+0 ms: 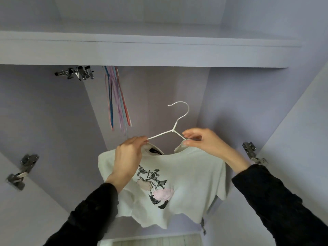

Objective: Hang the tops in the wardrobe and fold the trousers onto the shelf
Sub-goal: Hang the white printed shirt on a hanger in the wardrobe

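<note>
Hanging on a white wire hanger (174, 129), held up in front of the open wardrobe (159, 96): one white short-sleeved top (186, 174), small and cropped, hem wavy, neck spread over the hanger's two arms. Printed on the chest toward 8 o'clock of the cloth: black line drawing with two pink patches. Dark label showing inside the collar. Hook pointing up toward 12 o'clock, free in the air, caught on nothing.

Left hand (127, 157) at 9 o'clock of the hanger, fingers curled, pinching collar and wire together at the left shoulder. Right hand (204, 143) at 3 o'clock, thumb and fingertips pinching collar edge and wire at the right shoulder. Two black sleeves (276, 201) reaching in from 6 o'clock.

Above, at 12 o'clock: one pale lilac shelf (142, 52) across the frame. Under it at 10 o'clock, a bunch of coloured hangers (117, 96), blue, pink and red, too close-packed to count; farther toward 9, a cluster of metal clips (76, 72). Hinges, three plain: one on the left door (22, 172), one on the right (254, 153), one low behind the hem (203, 226).
</note>
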Motion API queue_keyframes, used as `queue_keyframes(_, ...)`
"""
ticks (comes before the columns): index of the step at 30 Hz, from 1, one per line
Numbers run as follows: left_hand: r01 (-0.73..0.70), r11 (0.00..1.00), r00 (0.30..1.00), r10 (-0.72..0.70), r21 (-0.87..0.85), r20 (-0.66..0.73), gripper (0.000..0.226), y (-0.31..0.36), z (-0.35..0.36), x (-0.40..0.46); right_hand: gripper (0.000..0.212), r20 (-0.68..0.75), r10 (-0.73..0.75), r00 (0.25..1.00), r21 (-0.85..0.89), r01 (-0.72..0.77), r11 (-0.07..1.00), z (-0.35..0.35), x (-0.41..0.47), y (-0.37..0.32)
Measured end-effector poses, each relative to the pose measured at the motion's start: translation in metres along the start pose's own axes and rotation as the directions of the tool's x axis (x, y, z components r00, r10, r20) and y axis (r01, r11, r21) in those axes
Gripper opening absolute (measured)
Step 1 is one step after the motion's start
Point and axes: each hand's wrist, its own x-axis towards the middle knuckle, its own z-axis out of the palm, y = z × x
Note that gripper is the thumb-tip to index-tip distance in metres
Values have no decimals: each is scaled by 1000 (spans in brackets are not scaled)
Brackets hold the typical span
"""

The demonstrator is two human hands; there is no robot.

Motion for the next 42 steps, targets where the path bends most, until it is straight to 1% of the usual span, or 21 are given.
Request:
queue_keyframes(2,62,998,997,-62,-14,-35,27,-9,-3,-1,27,-55,94,994,-120,-101,988,-8,-6,23)
queue_keyframes(4,95,995,994,-95,1,-44,31,-14,-3,0,27,-122,130,984,-232,-156,960,-10,-10,40)
queue_keyframes(9,110,993,993,-108,45,-44,31,-14,-4,2,26,-77,127,989,-209,-140,968,-14,-6,45)
queue_keyframes(10,107,992,994,-105,66,-38,30,-15,-5,3,26,-107,117,987,-189,-135,973,-18,-7,46)
queue_keyframes(12,103,990,994,-100,96,-35,27,-18,-6,6,23,-233,86,969,-153,-123,980,-27,-8,48)
queue_keyframes(13,102,990,994,-98,98,-46,25,-18,-6,7,22,-278,65,958,-185,-120,975,-31,-8,48)
queue_keyframes(14,99,991,994,-94,87,-58,23,-18,-6,9,22,-282,50,958,-260,-127,957,-35,-8,47)
queue_keyframes(15,92,994,994,-87,64,-70,23,-17,-6,11,25,-239,51,970,-354,-137,925,-38,-9,44)
queue_keyframes(17,49,999,994,-47,20,-99,21,-13,-4,12,38,-91,67,994,-464,-102,880,-38,-9,33)
queue_keyframes(19,10,1000,995,-10,3,-94,21,-4,1,12,52,17,22,1000,-396,-13,918,-30,-5,19)
queue_keyframes(20,10,1000,997,-10,-3,-80,21,1,3,12,48,35,-19,999,-338,30,941,-23,-3,12)
queue_keyframes(22,15,1000,999,-16,-14,-34,21,7,10,14,20,35,-55,998,-220,61,974,-7,2,3)
queue_keyframes(23,17,1000,1000,-17,-14,-2,19,8,12,15,12,39,-34,999,-130,39,991,-2,4,1)
queue_keyframes(25,47,999,993,-45,-8,109,14,8,17,19,20,59,21,998,37,-23,999,2,6,6)
queue_keyframes(27,84,996,968,-85,12,237,16,9,23,25,24,74,90,993,80,-96,992,0,7,16)
queue_keyframes(29,-9,999,965,0,34,263,28,13,25,30,20,79,162,984,72,-167,983,-4,8,27)
queue_keyframes(32,-273,957,953,257,92,157,40,29,24,48,9,26,277,961,155,-278,948,-12,6,45)
queue_keyframes(34,-366,916,931,361,166,63,38,42,22,61,8,-40,348,937,272,-324,906,-17,5,57)
queue_keyframes(36,-440,863,892,451,246,12,46,56,17,76,9,-70,418,906,379,-363,851,-23,9,64)
queue_keyframes(39,-495,782,840,542,379,-21,61,77,11,101,15,-51,449,892,459,-378,804,-35,22,66)
queue_keyframes(42,-453,747,829,553,487,-79,68,91,11,129,26,-51,433,900,480,-358,801,-49,37,65)
